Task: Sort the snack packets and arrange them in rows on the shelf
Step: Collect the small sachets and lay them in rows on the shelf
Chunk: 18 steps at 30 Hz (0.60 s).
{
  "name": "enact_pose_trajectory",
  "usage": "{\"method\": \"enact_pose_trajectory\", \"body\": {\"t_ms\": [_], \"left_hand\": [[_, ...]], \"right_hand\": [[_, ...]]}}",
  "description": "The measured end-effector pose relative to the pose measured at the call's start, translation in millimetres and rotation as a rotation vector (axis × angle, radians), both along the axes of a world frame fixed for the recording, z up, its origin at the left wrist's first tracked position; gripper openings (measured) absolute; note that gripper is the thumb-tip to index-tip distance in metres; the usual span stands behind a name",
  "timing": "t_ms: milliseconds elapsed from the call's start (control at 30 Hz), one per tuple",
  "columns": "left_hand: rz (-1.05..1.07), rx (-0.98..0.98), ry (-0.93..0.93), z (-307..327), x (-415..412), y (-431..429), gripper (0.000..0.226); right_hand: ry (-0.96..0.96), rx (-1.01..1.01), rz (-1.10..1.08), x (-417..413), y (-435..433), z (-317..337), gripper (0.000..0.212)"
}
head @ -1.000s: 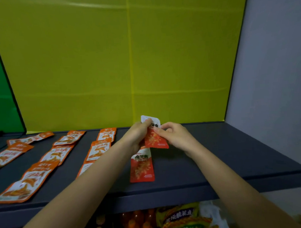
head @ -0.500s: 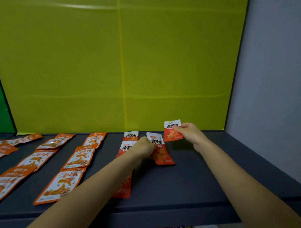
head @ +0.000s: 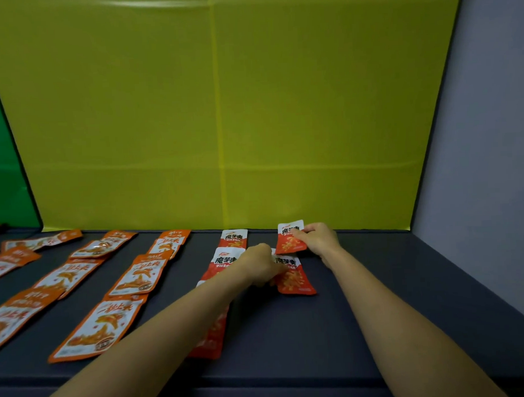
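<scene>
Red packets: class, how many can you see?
5. A column of three: back packet, middle packet, front packet under the left arm. The left hand holds the fourth packet; the right hand pinches the fifth packet. The arm may hide more.

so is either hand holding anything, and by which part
The right hand pinches the back red packet by its upper right edge; the left hand grips the front red packet at its top left corner.

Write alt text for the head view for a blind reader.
A person's right hand pinches the rear red packet at the back of a dark shelf while the left hand holds the nearer red packet. Rows of orange packets lie to the left, before a yellow panel.
</scene>
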<state>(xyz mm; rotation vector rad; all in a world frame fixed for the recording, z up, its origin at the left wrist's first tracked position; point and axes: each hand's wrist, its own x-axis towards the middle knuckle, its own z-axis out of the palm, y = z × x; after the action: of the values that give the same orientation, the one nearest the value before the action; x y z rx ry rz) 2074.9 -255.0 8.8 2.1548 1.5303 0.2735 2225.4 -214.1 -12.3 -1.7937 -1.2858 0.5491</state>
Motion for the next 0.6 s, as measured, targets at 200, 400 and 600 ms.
{"method": "enact_pose_trajectory", "body": {"t_ms": [200, 400, 600], "left_hand": [[-0.012, -0.02, 0.016, 2.5, 0.9, -1.2, 0.047], [-0.01, 0.037, 0.026, -0.4, 1.5, -3.8, 0.046], [0.084, 0.238, -0.033, -0.9, -25.0, -14.1, 0.031]], "right_hand": [[-0.264, -0.046, 0.021, -3.1, 2.3, -5.1, 0.044], [-0.373, -0.064, 0.015, -6.9, 0.0, -5.4, 0.043], [-0.32, -0.018, 0.012, -2.5, -4.7, 1.8, 0.048]]}}
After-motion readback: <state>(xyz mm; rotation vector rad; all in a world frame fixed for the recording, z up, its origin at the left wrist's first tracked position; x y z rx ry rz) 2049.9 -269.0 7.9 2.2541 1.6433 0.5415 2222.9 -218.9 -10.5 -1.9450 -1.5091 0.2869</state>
